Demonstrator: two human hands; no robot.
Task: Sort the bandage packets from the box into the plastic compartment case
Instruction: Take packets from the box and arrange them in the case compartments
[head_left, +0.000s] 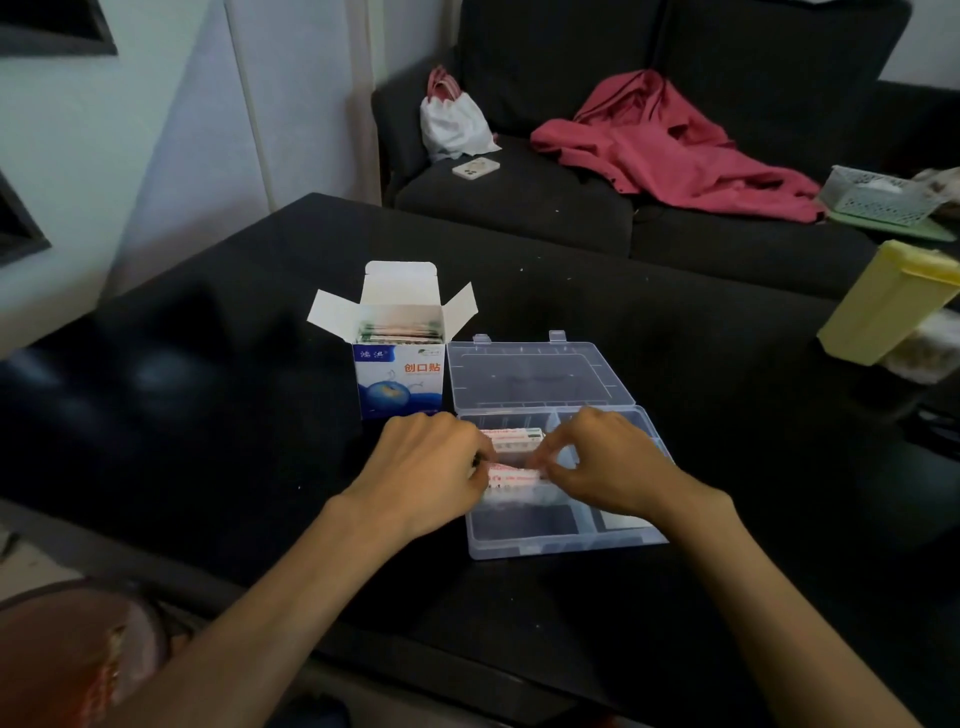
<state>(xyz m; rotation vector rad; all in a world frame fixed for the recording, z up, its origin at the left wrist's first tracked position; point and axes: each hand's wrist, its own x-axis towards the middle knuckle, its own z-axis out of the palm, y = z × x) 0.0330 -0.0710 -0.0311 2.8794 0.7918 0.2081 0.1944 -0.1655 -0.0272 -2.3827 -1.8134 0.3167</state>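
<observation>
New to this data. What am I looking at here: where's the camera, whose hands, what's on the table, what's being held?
There is no robot here. A person wears one wide-angle camera on the head, so this single picture looks forward and down at their own two bare hands.

On the black table stands an open blue and white bandage box with packets still inside. Right of it lies a clear plastic compartment case, its lid flipped back flat.

The left hand and right hand together pinch a bandage packet by its two ends over the case. Another packet already lies in a compartment just behind it.

Behind the table a dark sofa holds a red garment, a white bag and a phone.
</observation>
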